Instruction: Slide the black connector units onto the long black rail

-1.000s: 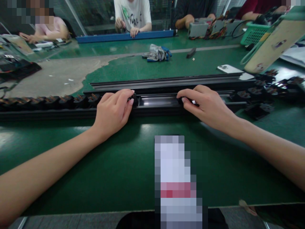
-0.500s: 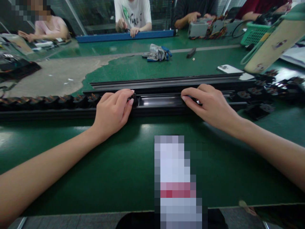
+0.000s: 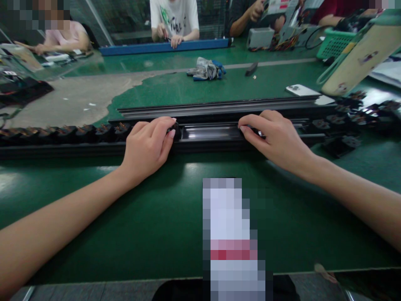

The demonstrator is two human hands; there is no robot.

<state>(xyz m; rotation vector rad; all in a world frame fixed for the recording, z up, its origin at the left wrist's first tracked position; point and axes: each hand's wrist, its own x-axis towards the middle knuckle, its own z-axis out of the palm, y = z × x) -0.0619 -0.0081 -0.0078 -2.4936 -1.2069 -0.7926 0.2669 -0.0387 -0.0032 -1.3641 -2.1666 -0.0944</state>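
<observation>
A long black rail [image 3: 209, 133] lies across the green table [image 3: 156, 209] in front of me. A row of small black socket modules [image 3: 78, 133] fills its left part. My left hand [image 3: 147, 146] rests curled on the rail, fingertips closed on the last black module at the row's end. My right hand [image 3: 275, 136] lies on the rail further right, fingers bent and pressed on another small black piece in the channel. Between my hands the channel is bare and shiny. A second black rail [image 3: 219, 108] lies just behind.
Loose black modules [image 3: 341, 144] lie at the right. A white phone [image 3: 297, 90], grey-blue gloves [image 3: 206, 69], a green basket [image 3: 335, 42] and a blue strip [image 3: 166, 47] sit further back. Other people work along the far edge. A blurred card hangs near me.
My right hand has slid slightly to the right along the rail. My left hand has stayed still. A person at the far right has lifted a box.
</observation>
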